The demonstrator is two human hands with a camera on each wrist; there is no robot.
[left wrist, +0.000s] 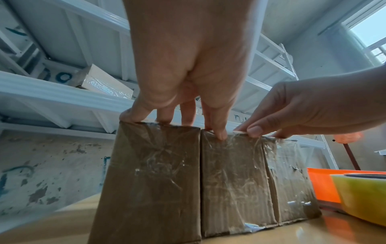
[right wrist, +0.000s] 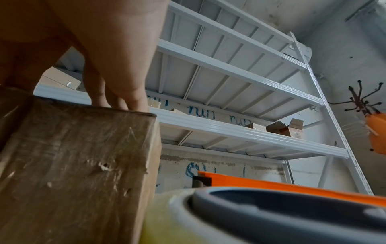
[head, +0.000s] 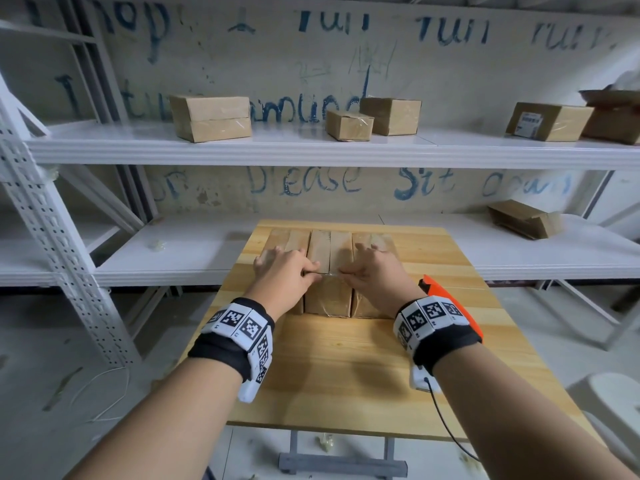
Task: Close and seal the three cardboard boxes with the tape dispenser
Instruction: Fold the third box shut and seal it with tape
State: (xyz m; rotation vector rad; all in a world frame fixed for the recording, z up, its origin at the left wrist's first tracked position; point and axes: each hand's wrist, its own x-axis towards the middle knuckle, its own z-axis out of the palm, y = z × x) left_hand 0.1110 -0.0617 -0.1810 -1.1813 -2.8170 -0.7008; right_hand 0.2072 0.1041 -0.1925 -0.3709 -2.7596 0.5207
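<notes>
Three brown cardboard boxes stand side by side on the wooden table: the left box, middle box and right box, all with flaps down and shiny clear tape on their near faces. My left hand lies on the left box, thumb pressing the middle box's near top edge. My right hand spreads over the right box, its thumb on that same edge. A thin tape strip runs between the thumbs. The orange tape dispenser lies on the table behind my right wrist.
White metal shelving fills the wall behind the table, with several taped boxes on the upper shelf and a flattened one on the lower shelf. A white stool stands at the right. The dispenser's yellowish roll lies right of the boxes.
</notes>
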